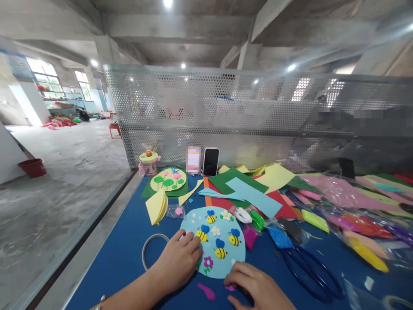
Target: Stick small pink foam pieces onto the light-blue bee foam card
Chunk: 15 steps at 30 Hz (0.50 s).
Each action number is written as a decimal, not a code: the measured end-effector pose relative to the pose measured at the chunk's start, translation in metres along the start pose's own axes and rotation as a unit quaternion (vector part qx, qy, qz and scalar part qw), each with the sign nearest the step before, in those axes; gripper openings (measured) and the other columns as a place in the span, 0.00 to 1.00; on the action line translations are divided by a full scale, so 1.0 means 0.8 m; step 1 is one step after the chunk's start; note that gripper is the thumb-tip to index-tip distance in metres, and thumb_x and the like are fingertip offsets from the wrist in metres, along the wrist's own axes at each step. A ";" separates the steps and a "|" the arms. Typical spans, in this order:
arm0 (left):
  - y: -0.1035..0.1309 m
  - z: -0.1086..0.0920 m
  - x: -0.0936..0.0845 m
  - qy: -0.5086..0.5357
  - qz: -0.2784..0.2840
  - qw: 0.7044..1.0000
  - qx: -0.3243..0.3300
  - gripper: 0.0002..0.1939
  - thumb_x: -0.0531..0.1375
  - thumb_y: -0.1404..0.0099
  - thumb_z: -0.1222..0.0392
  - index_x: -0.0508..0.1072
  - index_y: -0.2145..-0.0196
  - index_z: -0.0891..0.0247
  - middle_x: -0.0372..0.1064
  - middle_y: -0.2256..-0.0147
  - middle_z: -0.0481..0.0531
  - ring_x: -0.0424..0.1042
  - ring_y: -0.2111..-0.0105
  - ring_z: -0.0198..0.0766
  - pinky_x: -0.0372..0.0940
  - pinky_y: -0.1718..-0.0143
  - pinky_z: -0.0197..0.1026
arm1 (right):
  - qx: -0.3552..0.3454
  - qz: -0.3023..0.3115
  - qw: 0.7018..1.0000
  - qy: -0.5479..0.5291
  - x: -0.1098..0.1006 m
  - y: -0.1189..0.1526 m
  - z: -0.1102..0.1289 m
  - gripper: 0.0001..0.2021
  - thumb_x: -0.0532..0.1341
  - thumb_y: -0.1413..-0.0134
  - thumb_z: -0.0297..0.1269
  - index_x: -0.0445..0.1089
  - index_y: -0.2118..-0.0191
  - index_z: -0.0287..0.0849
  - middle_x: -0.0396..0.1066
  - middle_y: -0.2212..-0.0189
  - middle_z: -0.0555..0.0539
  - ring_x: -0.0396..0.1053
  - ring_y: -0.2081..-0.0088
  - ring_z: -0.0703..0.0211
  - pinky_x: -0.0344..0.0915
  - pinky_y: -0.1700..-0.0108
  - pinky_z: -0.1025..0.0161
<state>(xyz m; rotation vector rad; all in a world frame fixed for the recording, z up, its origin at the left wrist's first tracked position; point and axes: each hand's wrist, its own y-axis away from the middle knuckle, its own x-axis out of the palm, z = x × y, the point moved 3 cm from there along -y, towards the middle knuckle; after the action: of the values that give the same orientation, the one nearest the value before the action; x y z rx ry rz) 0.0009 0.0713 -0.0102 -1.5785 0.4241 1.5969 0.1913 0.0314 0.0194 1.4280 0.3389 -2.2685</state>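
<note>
A light blue round sheet (222,266) lies on the table, decorated with several clay bees, white flowers and a magenta flower (208,262). My left hand (180,256) rests over its left edge, fingers curled and close together; the thumb and whatever is under the fingertips are hidden. By the lower right edge, my right hand (251,284) has its fingers bent around a small magenta clay piece (229,287). A loose magenta clay strip (206,291) lies between my hands on the tabletop.
Right of the disc are clay packets, including a magenta one (250,237), and blue-handled scissors (311,271). Coloured sheets (254,196) pile behind. A grey ring (145,249), yellow folded paper (156,207), a lotus-decorated disc (155,174), a cup (149,163) and two phones (211,162) stand or lie around.
</note>
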 end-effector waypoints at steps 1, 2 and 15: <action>0.000 0.000 0.001 0.000 -0.004 1.000 0.002 0.09 0.52 0.33 0.61 0.68 0.57 0.64 0.69 0.58 0.53 0.65 0.56 0.43 0.57 0.54 0.47 | 0.001 0.002 1.000 0.003 0.001 -0.001 -0.001 0.11 0.60 0.53 0.26 0.73 0.64 0.47 0.74 0.64 0.48 0.73 0.62 0.57 0.67 0.62 0.67; 0.000 0.000 0.002 0.000 -0.006 1.000 0.004 0.09 0.53 0.33 0.61 0.68 0.57 0.64 0.69 0.58 0.53 0.65 0.56 0.44 0.57 0.53 0.47 | 0.001 0.003 1.000 0.007 0.002 -0.002 -0.002 0.11 0.59 0.53 0.26 0.74 0.64 0.46 0.74 0.64 0.48 0.73 0.62 0.57 0.67 0.62 0.68; 0.007 -0.030 -0.036 0.165 -0.154 0.972 0.063 0.12 0.54 0.34 0.55 0.66 0.53 0.57 0.72 0.61 0.48 0.70 0.61 0.36 0.59 0.58 0.40 | -0.028 -0.100 0.985 -0.137 0.001 -0.005 0.005 0.07 0.59 0.46 0.38 0.75 0.69 0.45 0.76 0.70 0.47 0.74 0.68 0.58 0.70 0.64 0.68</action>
<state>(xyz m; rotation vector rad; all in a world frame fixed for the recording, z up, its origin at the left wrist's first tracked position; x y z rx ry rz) 0.0087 0.0415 0.0117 -1.7212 0.4237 1.0572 0.1859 0.0335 0.0205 1.0756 0.4720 -2.5551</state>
